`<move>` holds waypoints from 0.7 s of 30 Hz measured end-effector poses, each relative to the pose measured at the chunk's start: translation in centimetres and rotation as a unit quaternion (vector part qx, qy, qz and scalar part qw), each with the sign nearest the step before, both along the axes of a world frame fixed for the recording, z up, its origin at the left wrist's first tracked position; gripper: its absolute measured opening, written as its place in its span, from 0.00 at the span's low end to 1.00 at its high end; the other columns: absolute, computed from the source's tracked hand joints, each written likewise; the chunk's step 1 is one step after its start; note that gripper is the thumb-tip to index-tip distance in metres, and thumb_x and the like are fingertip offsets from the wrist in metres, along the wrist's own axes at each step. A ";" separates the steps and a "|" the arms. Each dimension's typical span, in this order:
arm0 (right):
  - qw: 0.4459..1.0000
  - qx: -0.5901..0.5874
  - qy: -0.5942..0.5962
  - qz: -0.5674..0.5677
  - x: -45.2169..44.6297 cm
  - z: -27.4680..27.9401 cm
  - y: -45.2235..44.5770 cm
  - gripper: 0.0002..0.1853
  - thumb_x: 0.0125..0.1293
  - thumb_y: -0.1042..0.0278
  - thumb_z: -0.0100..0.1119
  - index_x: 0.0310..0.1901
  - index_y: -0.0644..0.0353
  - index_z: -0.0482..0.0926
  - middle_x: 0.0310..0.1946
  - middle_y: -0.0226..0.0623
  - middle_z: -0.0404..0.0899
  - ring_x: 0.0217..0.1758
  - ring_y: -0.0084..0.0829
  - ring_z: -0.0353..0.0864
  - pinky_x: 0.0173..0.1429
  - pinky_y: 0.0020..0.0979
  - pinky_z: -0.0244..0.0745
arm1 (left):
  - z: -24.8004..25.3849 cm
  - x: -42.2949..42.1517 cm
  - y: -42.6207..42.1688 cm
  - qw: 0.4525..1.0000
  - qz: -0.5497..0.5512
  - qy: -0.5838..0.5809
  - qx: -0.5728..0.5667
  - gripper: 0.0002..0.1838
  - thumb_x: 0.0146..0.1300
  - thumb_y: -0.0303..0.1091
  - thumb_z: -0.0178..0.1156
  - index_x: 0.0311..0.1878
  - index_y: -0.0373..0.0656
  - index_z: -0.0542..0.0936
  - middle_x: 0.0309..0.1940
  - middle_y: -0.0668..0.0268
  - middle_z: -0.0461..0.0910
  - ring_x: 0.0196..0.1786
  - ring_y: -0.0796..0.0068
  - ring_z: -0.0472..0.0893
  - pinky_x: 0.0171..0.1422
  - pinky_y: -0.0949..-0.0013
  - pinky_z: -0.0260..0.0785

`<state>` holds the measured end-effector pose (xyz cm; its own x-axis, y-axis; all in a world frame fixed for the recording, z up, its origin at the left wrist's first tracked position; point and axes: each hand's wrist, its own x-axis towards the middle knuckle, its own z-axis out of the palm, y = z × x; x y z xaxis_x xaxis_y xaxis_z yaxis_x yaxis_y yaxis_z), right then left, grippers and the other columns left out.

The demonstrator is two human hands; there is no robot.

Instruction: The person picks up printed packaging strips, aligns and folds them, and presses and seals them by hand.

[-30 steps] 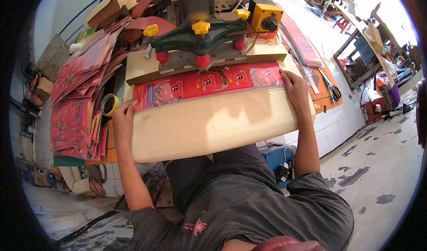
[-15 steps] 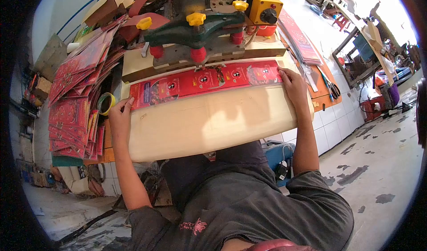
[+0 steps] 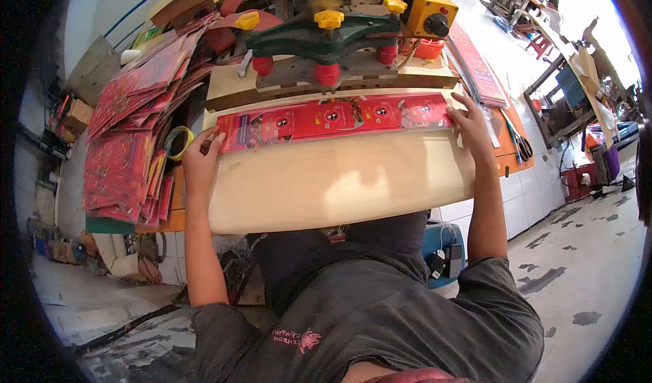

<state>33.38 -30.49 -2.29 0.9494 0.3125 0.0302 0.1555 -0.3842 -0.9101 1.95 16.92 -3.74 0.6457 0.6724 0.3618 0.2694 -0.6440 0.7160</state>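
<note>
A long red printed sheet (image 3: 312, 120) lies across the pale board (image 3: 333, 186), under the front edge of a green press (image 3: 322, 40) with yellow knobs. My left hand (image 3: 202, 159) pinches the sheet's left end between thumb and fingers. At the right end my right hand (image 3: 470, 123) has its thumb and fingertips on the sheet's corner, with the index finger lifted a little above it.
Stacked red printed sheets (image 3: 122, 159) fill the left side, beside a roll of yellow tape (image 3: 178, 143). Scissors (image 3: 521, 145) and more red sheets (image 3: 477, 64) lie on the right. A yellow control box (image 3: 428, 13) stands beside the press.
The whole view has shifted, so the bench and press appear further right. My right hand's fingers have spread a little at the sheet's corner. The sheet stays on the board.
</note>
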 end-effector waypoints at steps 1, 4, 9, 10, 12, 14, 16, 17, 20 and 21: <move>1.000 0.023 0.019 -0.007 0.1 0.1 0.0 0.31 0.72 0.63 0.66 0.73 0.61 0.70 0.32 0.30 0.83 0.30 0.17 0.74 0.34 0.24 0.68 | -0.2 0.0 0.2 1.000 0.001 0.000 0.000 0.20 0.69 0.42 0.69 0.55 0.36 0.87 0.27 0.69 0.79 0.30 0.81 0.72 0.37 0.73 0.67; 0.999 0.030 0.031 -0.027 -0.7 0.9 0.0 0.35 0.70 0.64 0.69 0.74 0.63 0.67 0.32 0.30 0.83 0.29 0.16 0.73 0.33 0.22 0.65 | -0.6 0.0 0.6 1.000 -0.008 -0.014 -0.024 0.20 0.69 0.42 0.70 0.55 0.37 0.87 0.28 0.69 0.81 0.31 0.81 0.73 0.37 0.73 0.68; 0.988 0.154 -0.005 -0.021 -0.5 -1.4 0.0 0.34 0.70 0.67 0.67 0.74 0.62 0.66 0.28 0.28 0.82 0.29 0.15 0.71 0.34 0.20 0.61 | -1.0 -0.1 1.2 0.999 -0.020 -0.030 -0.026 0.20 0.69 0.41 0.69 0.56 0.36 0.87 0.34 0.64 0.86 0.34 0.81 0.76 0.41 0.74 0.70; 0.986 0.164 -0.003 -0.008 -0.2 -1.7 -0.4 0.33 0.71 0.69 0.66 0.75 0.62 0.66 0.27 0.28 0.81 0.30 0.14 0.71 0.35 0.19 0.61 | -1.0 -0.1 1.2 0.999 -0.022 -0.030 -0.026 0.20 0.69 0.41 0.69 0.56 0.36 0.87 0.34 0.64 0.86 0.34 0.81 0.76 0.41 0.74 0.70; 0.985 0.172 -0.007 -0.007 -0.2 -1.8 -0.6 0.32 0.71 0.69 0.66 0.74 0.62 0.66 0.27 0.26 0.81 0.30 0.14 0.71 0.35 0.19 0.60 | -0.8 -0.1 1.1 0.999 -0.027 -0.027 -0.033 0.20 0.70 0.40 0.68 0.57 0.34 0.86 0.38 0.62 0.88 0.37 0.81 0.79 0.45 0.75 0.71; 0.984 0.178 -0.009 0.000 -0.5 -1.4 -0.2 0.32 0.71 0.69 0.65 0.74 0.62 0.67 0.26 0.25 0.80 0.29 0.14 0.70 0.34 0.19 0.60 | -0.6 -0.2 0.9 0.998 -0.023 -0.022 -0.046 0.20 0.70 0.40 0.68 0.57 0.34 0.86 0.39 0.62 0.88 0.38 0.81 0.79 0.45 0.75 0.71; 0.985 0.174 -0.015 -0.012 -0.9 -1.2 0.0 0.31 0.71 0.69 0.65 0.73 0.62 0.68 0.26 0.24 0.79 0.30 0.13 0.70 0.35 0.19 0.60 | -0.5 -0.3 0.7 0.998 -0.015 -0.017 -0.062 0.20 0.71 0.40 0.68 0.57 0.33 0.86 0.40 0.62 0.89 0.39 0.81 0.80 0.46 0.75 0.71; 0.985 0.172 -0.016 -0.010 -0.7 -1.4 -0.2 0.31 0.71 0.69 0.65 0.73 0.62 0.68 0.26 0.24 0.79 0.30 0.13 0.70 0.35 0.19 0.60 | -0.5 -0.4 0.7 0.998 -0.024 -0.030 -0.057 0.20 0.71 0.39 0.67 0.57 0.33 0.86 0.39 0.63 0.88 0.38 0.81 0.79 0.46 0.75 0.71; 0.984 0.178 -0.013 0.006 -0.4 -1.8 -0.5 0.30 0.71 0.70 0.65 0.72 0.61 0.69 0.26 0.22 0.77 0.31 0.13 0.70 0.35 0.19 0.61 | -0.2 -0.5 0.3 0.998 -0.034 -0.039 -0.047 0.18 0.72 0.38 0.66 0.56 0.33 0.86 0.36 0.66 0.87 0.36 0.81 0.77 0.44 0.74 0.70; 0.983 0.185 -0.010 -0.003 -0.8 -1.5 -0.1 0.30 0.71 0.70 0.64 0.73 0.60 0.69 0.25 0.19 0.73 0.30 0.11 0.68 0.36 0.18 0.61 | 0.1 -0.6 0.2 0.998 -0.036 -0.032 -0.041 0.18 0.72 0.38 0.65 0.56 0.33 0.86 0.35 0.67 0.85 0.35 0.81 0.76 0.44 0.74 0.70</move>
<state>32.54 -30.62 -3.77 0.9493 0.2707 0.1598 0.1739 -0.0290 -0.9843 1.34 17.10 -3.61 0.6708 0.6544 0.3489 0.1769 -0.5982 0.7816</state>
